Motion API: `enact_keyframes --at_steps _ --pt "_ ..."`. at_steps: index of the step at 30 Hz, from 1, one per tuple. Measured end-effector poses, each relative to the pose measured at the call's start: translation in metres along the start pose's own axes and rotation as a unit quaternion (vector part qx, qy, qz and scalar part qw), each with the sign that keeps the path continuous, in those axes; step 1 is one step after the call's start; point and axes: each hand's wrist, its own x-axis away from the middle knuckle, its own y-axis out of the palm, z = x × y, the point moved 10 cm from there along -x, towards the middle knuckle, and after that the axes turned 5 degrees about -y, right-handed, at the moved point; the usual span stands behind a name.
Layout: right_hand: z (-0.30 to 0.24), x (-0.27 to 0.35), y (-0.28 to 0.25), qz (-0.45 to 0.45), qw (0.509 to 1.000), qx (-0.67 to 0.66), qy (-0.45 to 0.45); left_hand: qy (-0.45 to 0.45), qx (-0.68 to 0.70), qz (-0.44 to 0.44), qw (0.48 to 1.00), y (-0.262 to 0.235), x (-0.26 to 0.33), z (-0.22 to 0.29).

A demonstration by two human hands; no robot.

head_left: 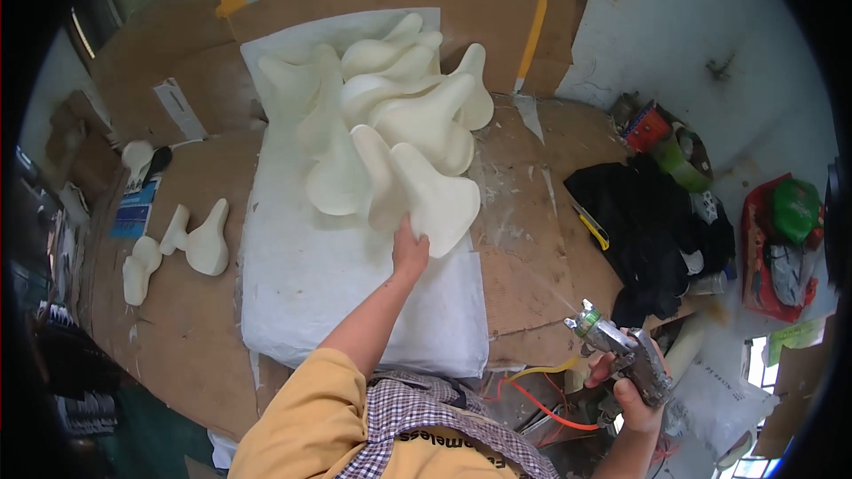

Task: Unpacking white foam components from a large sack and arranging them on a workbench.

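Several cream-coloured bicycle saddle foam pads [404, 98] lie heaped on a white sheet [311, 284] in front of me. My left hand [410, 253] reaches out to the near end of the heap, its fingers closed on the lower left edge of a saddle pad [444, 204]. Another pad [382, 182] stands right against it on the left. At lower right, my right hand [635, 404] is wrapped round the handle of a metal spray gun [621, 346]. Its nozzle points up and left toward the pads, with a faint streak of spray before it.
Loose saddle pads [208, 239] lie on the brown cardboard at left. Dark cloth [630, 222] with a yellow cutter [592, 227] lies at right, near a green container [683, 160] and a red bag [772, 257]. An orange hose [550, 412] runs near the gun.
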Motion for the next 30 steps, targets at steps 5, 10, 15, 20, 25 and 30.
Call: enact_keyframes --at_steps 5,10,15,20,25,30 --pt "0.020 -0.021 -0.019 -0.006 1.000 -0.027 -0.009 -0.150 0.265 -0.168 0.937 -0.030 0.031 0.040" --pt "0.056 -0.028 -0.012 -0.083 0.996 0.004 0.043 0.048 0.654 0.033 0.754 -0.202 0.001 0.066" --pt "0.077 -0.045 0.015 -0.123 0.985 0.083 0.085 -0.110 0.191 0.033 0.975 -0.122 -0.038 -0.042" --pt "0.025 -0.060 0.041 -0.084 0.996 0.019 -0.025 -0.067 0.097 0.064 0.991 -0.075 -0.063 -0.064" --pt "0.018 -0.050 0.049 -0.066 0.997 -0.003 -0.038 -0.068 0.022 0.067 0.995 -0.086 -0.078 -0.062" --pt "0.047 -0.047 0.037 -0.010 0.999 -0.031 0.009 -0.197 0.256 -0.015 0.946 -0.167 -0.065 -0.063"
